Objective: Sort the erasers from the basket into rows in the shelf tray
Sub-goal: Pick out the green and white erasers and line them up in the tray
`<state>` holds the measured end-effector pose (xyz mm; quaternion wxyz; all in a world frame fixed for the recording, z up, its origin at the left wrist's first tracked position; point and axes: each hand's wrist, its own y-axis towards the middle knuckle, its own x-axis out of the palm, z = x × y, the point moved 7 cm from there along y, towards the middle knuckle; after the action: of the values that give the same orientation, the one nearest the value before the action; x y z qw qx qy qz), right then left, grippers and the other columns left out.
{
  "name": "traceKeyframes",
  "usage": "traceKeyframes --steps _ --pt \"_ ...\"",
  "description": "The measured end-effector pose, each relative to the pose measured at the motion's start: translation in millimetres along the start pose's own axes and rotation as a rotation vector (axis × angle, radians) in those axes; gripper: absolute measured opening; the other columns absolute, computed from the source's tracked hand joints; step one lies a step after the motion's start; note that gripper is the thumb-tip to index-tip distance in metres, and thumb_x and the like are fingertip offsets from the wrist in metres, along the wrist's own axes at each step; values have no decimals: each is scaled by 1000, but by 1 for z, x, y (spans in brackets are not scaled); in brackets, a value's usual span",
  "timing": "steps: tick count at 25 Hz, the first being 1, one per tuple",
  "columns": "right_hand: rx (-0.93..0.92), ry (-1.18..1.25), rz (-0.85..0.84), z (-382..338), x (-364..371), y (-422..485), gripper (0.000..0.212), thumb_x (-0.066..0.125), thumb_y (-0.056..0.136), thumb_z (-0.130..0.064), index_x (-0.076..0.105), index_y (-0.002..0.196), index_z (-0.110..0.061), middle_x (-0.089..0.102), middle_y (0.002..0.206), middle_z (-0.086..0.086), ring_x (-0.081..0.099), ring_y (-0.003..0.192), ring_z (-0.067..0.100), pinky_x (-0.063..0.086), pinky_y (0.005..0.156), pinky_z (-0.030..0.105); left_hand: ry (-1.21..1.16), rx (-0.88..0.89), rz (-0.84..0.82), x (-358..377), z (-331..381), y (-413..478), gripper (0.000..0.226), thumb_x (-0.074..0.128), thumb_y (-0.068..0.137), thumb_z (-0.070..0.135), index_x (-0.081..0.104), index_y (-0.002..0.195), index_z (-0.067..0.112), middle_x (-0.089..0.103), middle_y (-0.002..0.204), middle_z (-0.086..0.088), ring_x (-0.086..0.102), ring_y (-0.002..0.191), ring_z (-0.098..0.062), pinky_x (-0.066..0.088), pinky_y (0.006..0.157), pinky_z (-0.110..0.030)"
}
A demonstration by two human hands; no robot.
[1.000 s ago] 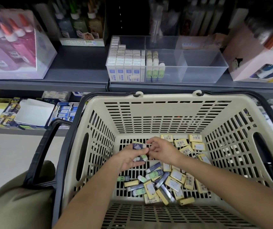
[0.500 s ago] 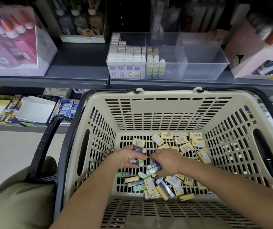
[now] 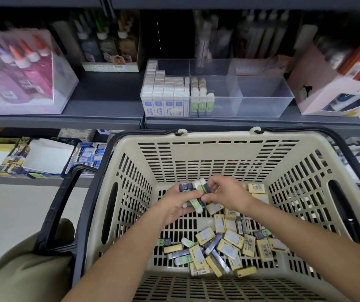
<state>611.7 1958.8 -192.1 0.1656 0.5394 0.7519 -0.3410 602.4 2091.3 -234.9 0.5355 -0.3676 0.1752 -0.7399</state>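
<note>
Fingers of left hand (image 3: 178, 203) curl around a green eraser bundle (image 3: 193, 196); right hand (image 3: 224, 194) pinches its top, above the basket (image 3: 218, 153) floor's far edge.

Inside the basket (image 3: 216, 153), the left hand (image 3: 178, 203) is gripping a bunch of erasers (image 3: 193, 192) while the right hand (image 3: 227, 194) is pinching one end; more erasers (image 3: 222, 247) are lying loose below.

We find the shelf tray (image 3: 264, 99) open above its right compartments, erasers (image 3: 163, 97) packing its left, and the basket (image 3: 218, 153) wall rising before it.
</note>
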Motion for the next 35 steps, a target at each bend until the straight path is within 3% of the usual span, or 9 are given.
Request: traceKeyframes --steps 3,5,8,13,19,23,27,30,35 --pt "8 112 -55 -9 -22 -4 26 73 78 -24 59 99 -18 65 74 -1 62 69 16 52 72 36 141 87 -68 18 26 -11 34 70 81 9 54 111 12 67 91 -3 69 79 -15 57 65 -32" --pt "-56 143 -77 -21 -35 -9 23 67 84 -21 58 106 -19 66 68 -5 65 67 16 53 71 35 221 143 -107 28 43 -20 35 70 81 11 53 112 14 66 93 -2 68 82 -16 57 66 -33" --pt "-119 213 -64 -38 -59 -16 14 59 89 -18 60 103 -15 71 79 -1 68 74 17 54 78 37 340 261 -111 37 73 -36 32 69 82 11 54 111 15 66 92 -1 68 79 -13 57 63 -29" --pt "-309 191 96 -79 -107 -20 10 60 88 -14 65 94 -19 69 89 0 65 83 7 52 84 27 361 527 -47 42 130 -60 30 70 79 5 58 100 24 68 83 3 68 76 -12 57 64 -28" --pt "-328 291 380 -113 -175 11 23 67 82 -10 61 79 -32 71 76 -13 68 75 6 48 72 22 295 770 86 42 205 -69 31 72 78 10 57 103 21 68 85 -3 68 74 -17 54 58 -27" --pt "-224 9 603 -125 -217 40 17 66 82 -22 59 73 -34 67 75 -12 64 75 7 42 67 12 331 819 116 43 229 -60 30 72 79 11 57 99 28 70 84 5 69 78 -17 58 69 -33" --pt "-161 -165 446 -125 -206 71 4 62 85 -28 60 87 -32 67 82 -9 63 86 10 40 69 18 308 781 143 38 236 -45 32 70 80 9 56 109 16 68 92 -7 69 77 -21 59 65 -35" --pt "-144 -286 326 -127 -193 85 16 58 88 -37 63 101 -28 68 96 -4 61 92 12 45 78 23 339 777 147 35 237 -38 36 70 81 11 55 113 13 68 94 -8 68 82 -24 59 73 -39" --pt "-165 -555 169 -135 -177 91 27 42 95 -18 66 108 -14 67 111 2 60 101 21 45 85 29 364 783 163 33 233 -34 39 71 80 14 54 115 15 67 93 -6 67 91 -28 53 85 -52"
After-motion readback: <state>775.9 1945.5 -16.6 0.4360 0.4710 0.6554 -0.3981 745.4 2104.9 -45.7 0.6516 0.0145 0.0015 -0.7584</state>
